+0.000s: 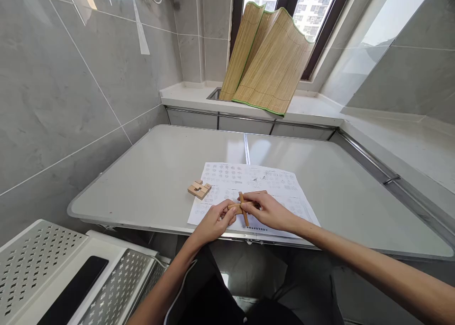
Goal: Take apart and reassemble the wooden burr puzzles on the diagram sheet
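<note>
My left hand and my right hand meet over the near edge of a printed instruction sheet. Between them they pinch crossed wooden puzzle sticks, one lying level and one upright across it. A further wooden piece lies flat just behind my right fingers. To the left, partly on the sheet's corner, rests a small cluster of notched wooden puzzle blocks, apart from both hands.
The sheet lies on a grey folding table with a centre seam. A rolled bamboo mat leans against the window on the tiled ledge behind. At lower left stands a white perforated metal rack with a black phone.
</note>
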A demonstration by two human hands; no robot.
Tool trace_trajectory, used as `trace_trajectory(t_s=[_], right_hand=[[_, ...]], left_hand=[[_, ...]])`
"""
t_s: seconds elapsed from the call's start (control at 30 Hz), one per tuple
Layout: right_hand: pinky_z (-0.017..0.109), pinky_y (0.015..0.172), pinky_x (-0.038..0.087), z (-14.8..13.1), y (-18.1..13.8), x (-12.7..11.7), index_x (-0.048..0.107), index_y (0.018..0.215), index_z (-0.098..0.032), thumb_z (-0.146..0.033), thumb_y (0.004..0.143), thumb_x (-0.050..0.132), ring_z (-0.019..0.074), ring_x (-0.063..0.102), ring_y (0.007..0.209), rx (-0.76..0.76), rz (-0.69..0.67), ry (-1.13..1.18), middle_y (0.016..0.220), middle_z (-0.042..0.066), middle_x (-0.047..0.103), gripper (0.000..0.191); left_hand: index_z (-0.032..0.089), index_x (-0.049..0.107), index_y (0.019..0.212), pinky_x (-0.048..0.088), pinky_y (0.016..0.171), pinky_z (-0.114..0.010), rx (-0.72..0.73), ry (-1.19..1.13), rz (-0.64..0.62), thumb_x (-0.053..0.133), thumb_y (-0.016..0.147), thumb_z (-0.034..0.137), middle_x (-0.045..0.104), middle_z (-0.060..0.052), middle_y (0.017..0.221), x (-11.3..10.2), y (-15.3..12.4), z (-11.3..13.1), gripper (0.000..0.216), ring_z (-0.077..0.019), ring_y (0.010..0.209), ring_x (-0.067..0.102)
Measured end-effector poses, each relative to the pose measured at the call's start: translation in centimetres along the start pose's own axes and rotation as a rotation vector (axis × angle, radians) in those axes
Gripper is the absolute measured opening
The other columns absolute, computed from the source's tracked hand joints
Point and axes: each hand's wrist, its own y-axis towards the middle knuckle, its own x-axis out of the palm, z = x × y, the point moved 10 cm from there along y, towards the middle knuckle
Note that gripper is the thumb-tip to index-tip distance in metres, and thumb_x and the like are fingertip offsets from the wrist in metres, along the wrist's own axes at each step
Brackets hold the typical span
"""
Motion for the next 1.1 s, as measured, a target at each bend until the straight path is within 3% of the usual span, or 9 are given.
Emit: trace_trajectory(t_s=[0.13, 0.27, 0.33, 0.47, 0.57, 0.77, 0.9, 1.0, 1.1], right_hand=[[0.034, 0.077, 0.052, -0.1, 0.0, 0.3, 0.068, 0.084, -0.022, -0.053, 0.102, 0.055, 0.0212, 0.066, 0.076, 0.023, -0.091, 0.08, 0.075, 0.002, 0.071, 0.038], [0.037, 0.083, 0.056, 0.8, 0.4, 0.8, 0.071, 0.092, -0.021, -0.06, 0.101, 0.054, 0.0231, 0.074, 0.082, 0.099, -0.075, 0.191, 0.083, 0.003, 0.075, 0.043], [0.039, 0.086, 0.058, 1.5, 0.6, 1.1, 0.072, 0.105, -0.021, -0.06, 0.1, 0.056, 0.0237, 0.076, 0.084, 0.137, -0.074, 0.25, 0.088, 0.005, 0.076, 0.043], [0.042, 0.082, 0.061, 1.9, 0.6, 0.7, 0.054, 0.146, -0.022, -0.054, 0.096, 0.066, 0.0243, 0.076, 0.087, 0.152, -0.057, 0.292, 0.101, 0.008, 0.078, 0.06], [0.043, 0.082, 0.06, 0.9, 0.4, 0.4, 0.038, 0.16, -0.025, -0.046, 0.093, 0.074, 0.0237, 0.073, 0.084, 0.086, -0.081, 0.212, 0.097, 0.005, 0.078, 0.079], [0.044, 0.084, 0.058, -0.4, 0.0, 1.1, 0.035, 0.163, -0.03, -0.048, 0.085, 0.083, 0.0217, 0.068, 0.079, 0.043, -0.108, 0.166, 0.087, 0.0, 0.071, 0.093], [0.039, 0.077, 0.059, -0.5, 0.0, 2.0, 0.025, 0.167, -0.03, -0.048, 0.072, 0.093, 0.0192, 0.066, 0.075, 0.069, -0.109, 0.195, 0.099, 0.002, 0.068, 0.118], [0.037, 0.076, 0.059, -0.6, 0.0, 1.9, 0.029, 0.165, -0.031, -0.047, 0.072, 0.093, 0.0183, 0.067, 0.072, 0.048, -0.042, 0.172, 0.099, 0.001, 0.067, 0.114], [0.038, 0.079, 0.058, -0.8, -0.2, 2.0, 0.033, 0.164, -0.029, -0.044, 0.074, 0.091, 0.0208, 0.069, 0.075, 0.034, -0.017, 0.161, 0.084, -0.002, 0.067, 0.107]], left_hand=[[0.018, 0.061, 0.098, 0.032, 0.065, -0.027, 0.012, -0.022, 0.001, 0.045, 0.107, 0.047, 0.05, 0.004, 0.07, 0.0, 0.1, 0.0, 0.034, -0.0135, 0.064, 0.041], [0.018, 0.06, 0.1, 0.033, 0.065, -0.028, 0.009, -0.095, 0.039, 0.046, 0.107, 0.048, 0.051, 0.004, 0.069, -0.3, 0.2, -0.7, 0.034, -0.0137, 0.065, 0.043], [0.018, 0.058, 0.099, 0.033, 0.065, -0.028, 0.006, -0.164, 0.049, 0.047, 0.106, 0.05, 0.05, 0.004, 0.067, -0.4, 0.4, -1.1, 0.035, -0.0131, 0.063, 0.042], [0.019, 0.052, 0.097, 0.03, 0.057, -0.026, -0.01, -0.346, 0.104, 0.046, 0.105, 0.057, 0.048, 0.006, 0.064, -0.8, 0.6, -2.0, 0.039, -0.0104, 0.054, 0.034], [0.02, 0.049, 0.094, 0.028, 0.054, -0.025, -0.02, -0.416, 0.131, 0.049, 0.103, 0.06, 0.048, 0.006, 0.064, -1.2, 0.5, -2.5, 0.041, -0.0095, 0.052, 0.033], [0.019, 0.055, 0.094, 0.025, 0.052, -0.024, -0.039, -0.505, 0.107, 0.052, 0.101, 0.06, 0.037, 0.008, 0.059, -1.3, 0.4, -3.0, 0.042, -0.0095, 0.051, 0.03], [0.019, 0.055, 0.094, 0.026, 0.052, -0.024, -0.039, -0.491, 0.117, 0.054, 0.1, 0.061, 0.037, 0.008, 0.058, -1.3, 0.3, -2.8, 0.043, -0.0095, 0.051, 0.03], [0.018, 0.056, 0.094, 0.026, 0.053, -0.024, -0.031, -0.479, 0.122, 0.054, 0.1, 0.061, 0.034, 0.009, 0.059, -1.4, 0.3, -2.4, 0.043, -0.0092, 0.051, 0.028], [0.018, 0.056, 0.095, 0.024, 0.052, -0.024, -0.026, -0.5, 0.094, 0.055, 0.1, 0.06, 0.032, 0.009, 0.06, -1.2, 0.2, -2.1, 0.043, -0.0088, 0.051, 0.026]])
